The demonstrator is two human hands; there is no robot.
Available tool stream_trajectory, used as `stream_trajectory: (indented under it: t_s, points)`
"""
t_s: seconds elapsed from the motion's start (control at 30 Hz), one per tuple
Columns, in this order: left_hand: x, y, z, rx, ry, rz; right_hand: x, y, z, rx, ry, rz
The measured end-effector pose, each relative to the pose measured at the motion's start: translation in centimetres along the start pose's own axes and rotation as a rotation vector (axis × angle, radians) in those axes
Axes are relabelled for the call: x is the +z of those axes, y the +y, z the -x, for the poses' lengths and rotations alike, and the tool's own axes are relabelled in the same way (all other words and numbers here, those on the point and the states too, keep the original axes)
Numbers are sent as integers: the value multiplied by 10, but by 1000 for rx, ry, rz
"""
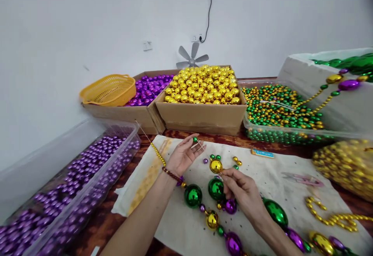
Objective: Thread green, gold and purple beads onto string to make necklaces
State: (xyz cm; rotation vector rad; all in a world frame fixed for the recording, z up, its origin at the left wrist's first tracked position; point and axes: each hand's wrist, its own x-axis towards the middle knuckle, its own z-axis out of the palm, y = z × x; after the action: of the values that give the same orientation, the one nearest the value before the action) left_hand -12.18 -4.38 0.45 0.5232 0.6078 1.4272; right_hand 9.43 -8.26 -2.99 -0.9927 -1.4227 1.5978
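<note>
Over white cloth point(256, 178), left hand point(185, 155) pinches green bead point(195, 139), which slackening grip could drop; right hand point(242, 189) pinches beneath gold ball point(216, 165).

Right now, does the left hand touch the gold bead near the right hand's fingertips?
Apart. The head view shows the pale cloth and a small purple bead between the left hand and that gold bead.

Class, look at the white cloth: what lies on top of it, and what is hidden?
On the white cloth lie large strung beads, small loose beads, pink-handled snips and a blue-and-orange box. Whatever the right hand and left forearm cover cannot be seen.
</note>
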Motion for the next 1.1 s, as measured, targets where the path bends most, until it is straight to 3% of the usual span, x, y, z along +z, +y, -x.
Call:
stream_trajectory:
  t_s: [0.53, 0.77, 1.1]
  points:
    - [0, 5, 0, 154, 20, -122, 1, -2, -6, -27, -19, 99]
    - [-3, 9, -1, 207, 93, -43, 18, -4, -25, -121, -31, 183]
    - [0, -14, 7, 34, 156, -61, 49, -9, -60, -113, 20, 228]
